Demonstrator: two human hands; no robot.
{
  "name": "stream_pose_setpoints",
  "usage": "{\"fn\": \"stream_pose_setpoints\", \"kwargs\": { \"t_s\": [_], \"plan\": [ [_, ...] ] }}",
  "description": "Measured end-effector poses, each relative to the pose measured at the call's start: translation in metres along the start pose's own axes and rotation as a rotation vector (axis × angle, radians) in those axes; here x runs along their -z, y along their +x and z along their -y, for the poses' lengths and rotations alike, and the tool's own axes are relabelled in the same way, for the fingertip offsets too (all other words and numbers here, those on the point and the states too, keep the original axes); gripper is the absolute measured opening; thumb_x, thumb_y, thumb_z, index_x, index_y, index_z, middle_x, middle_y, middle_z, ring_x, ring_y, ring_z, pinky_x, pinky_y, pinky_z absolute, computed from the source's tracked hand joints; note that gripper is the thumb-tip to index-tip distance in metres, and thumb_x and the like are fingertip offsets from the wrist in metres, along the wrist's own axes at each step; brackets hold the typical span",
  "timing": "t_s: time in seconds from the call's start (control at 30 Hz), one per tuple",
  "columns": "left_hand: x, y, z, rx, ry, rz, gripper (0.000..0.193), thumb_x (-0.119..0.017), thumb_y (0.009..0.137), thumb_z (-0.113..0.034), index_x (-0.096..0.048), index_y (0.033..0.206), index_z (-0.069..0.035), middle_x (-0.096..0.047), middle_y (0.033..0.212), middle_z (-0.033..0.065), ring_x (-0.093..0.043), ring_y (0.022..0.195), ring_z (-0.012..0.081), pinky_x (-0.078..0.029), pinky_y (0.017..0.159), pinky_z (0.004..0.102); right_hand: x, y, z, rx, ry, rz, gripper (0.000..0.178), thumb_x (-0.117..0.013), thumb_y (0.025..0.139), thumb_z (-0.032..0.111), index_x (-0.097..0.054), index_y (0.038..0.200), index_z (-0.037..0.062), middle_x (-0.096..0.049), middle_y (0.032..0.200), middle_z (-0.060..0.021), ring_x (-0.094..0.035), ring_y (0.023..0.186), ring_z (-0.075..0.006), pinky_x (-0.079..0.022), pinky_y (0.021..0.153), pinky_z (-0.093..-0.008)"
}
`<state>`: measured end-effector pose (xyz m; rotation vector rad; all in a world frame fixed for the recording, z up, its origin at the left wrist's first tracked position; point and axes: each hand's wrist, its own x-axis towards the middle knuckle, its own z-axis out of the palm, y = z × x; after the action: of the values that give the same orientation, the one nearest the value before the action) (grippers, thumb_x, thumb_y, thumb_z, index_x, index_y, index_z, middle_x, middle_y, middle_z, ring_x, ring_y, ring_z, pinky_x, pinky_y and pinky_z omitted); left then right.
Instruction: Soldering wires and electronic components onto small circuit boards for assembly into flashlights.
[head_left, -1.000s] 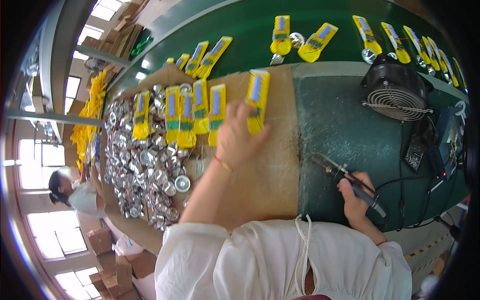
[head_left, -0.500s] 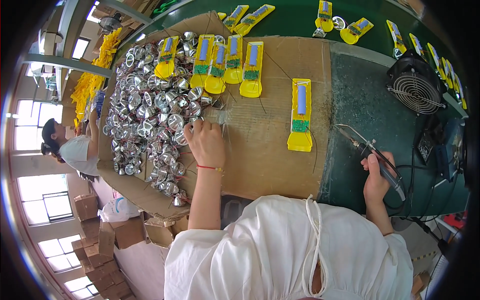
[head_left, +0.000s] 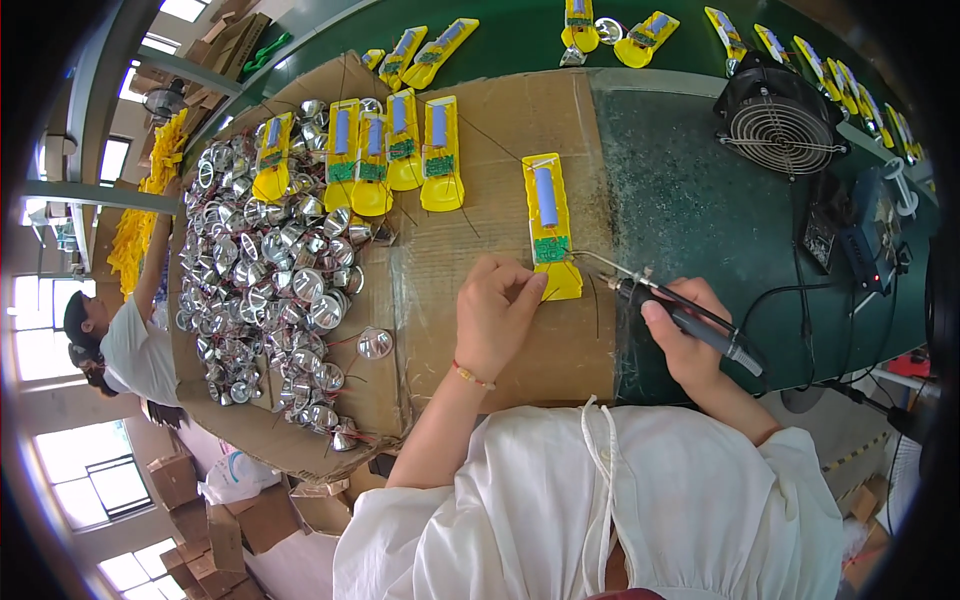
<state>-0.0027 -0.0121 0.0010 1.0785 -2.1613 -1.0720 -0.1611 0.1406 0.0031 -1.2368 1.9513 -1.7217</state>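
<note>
Mid-frame, the left hand [head_left: 497, 312], finger pinch unclear, overlaps a long yellow plastic casing [head_left: 565, 284]; the right hand [head_left: 692, 335] grips a black-grey soldering iron [head_left: 710, 334].

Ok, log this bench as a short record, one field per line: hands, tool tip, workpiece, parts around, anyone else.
Left hand: at the casing's lower left edge; grip unclear
Right hand: holds the iron
Tip: by the green board's right edge; contact unclear
Casing: yellow, on cardboard, with a blue cell
Left: heap of silver cups; five yellow casings near its top
Upper right: black fan
Other person: far left, white top
</note>
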Motion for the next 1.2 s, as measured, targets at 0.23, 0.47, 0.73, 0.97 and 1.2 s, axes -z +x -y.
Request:
{"fn": "stream_pose_setpoints", "kwargs": {
  "t_s": [0.23, 0.47, 0.73, 0.97, 1.2],
  "plan": [
    [-0.006, 0.006, -0.002, 0.066, -0.012, 0.034, 0.011, -0.067, 0.076, -0.010, -0.064, 0.074, 0.000, -0.057, 0.075, 0.0097, -0.056, 0.061, 0.0201, -0.045, 0.057, 0.0295, -0.011, 0.002, -0.007, -0.082, 0.124, -0.011, 0.015, -0.069, 0.077, 0.007, -0.055, 0.079, 0.0004, -0.058, 0.063, -0.0023, -0.051, 0.055, -0.0053, -0.041, 0.050, -0.0211],
    [-0.008, 0.007, -0.001, 0.093, -0.084, 0.028, 0.012, -0.068, 0.076, -0.010, -0.064, 0.074, 0.000, -0.057, 0.075, 0.0099, -0.057, 0.060, 0.0193, -0.045, 0.056, 0.0287, -0.014, -0.001, -0.010, -0.154, 0.199, 0.006, 0.014, -0.068, 0.078, 0.007, -0.055, 0.080, 0.0004, -0.057, 0.064, -0.0015, -0.050, 0.057, -0.0041, -0.040, 0.051, -0.0204],
    [-0.005, 0.007, -0.001, 0.113, -0.044, 0.057, 0.012, -0.068, 0.077, -0.011, -0.064, 0.074, 0.000, -0.057, 0.075, 0.0094, -0.057, 0.060, 0.0177, -0.045, 0.056, 0.0279, -0.015, -0.003, -0.014, -0.157, 0.200, 0.005, 0.015, -0.068, 0.079, 0.007, -0.055, 0.081, 0.0005, -0.055, 0.063, 0.0001, -0.048, 0.056, -0.0033, -0.039, 0.050, -0.0197],
    [-0.007, 0.008, -0.002, 0.139, -0.063, 0.063, 0.013, -0.067, 0.077, -0.012, -0.064, 0.073, 0.001, -0.057, 0.075, 0.0090, -0.057, 0.060, 0.0167, -0.045, 0.057, 0.0278, -0.012, -0.006, -0.014, -0.239, 0.303, -0.059, 0.014, -0.066, 0.080, 0.006, -0.054, 0.082, 0.0000, -0.057, 0.066, -0.0018, -0.051, 0.059, -0.0043, -0.041, 0.052, -0.0200],
    [-0.007, 0.010, -0.001, 0.147, -0.010, 0.064, 0.014, -0.068, 0.076, -0.012, -0.064, 0.073, 0.001, -0.057, 0.075, 0.0092, -0.057, 0.060, 0.0183, -0.046, 0.058, 0.0281, -0.004, -0.006, -0.016, -0.275, 0.336, -0.090, 0.014, -0.066, 0.080, 0.006, -0.055, 0.085, 0.0001, -0.059, 0.069, -0.0036, -0.053, 0.061, -0.0056, -0.042, 0.055, -0.0197]
  ]
}}
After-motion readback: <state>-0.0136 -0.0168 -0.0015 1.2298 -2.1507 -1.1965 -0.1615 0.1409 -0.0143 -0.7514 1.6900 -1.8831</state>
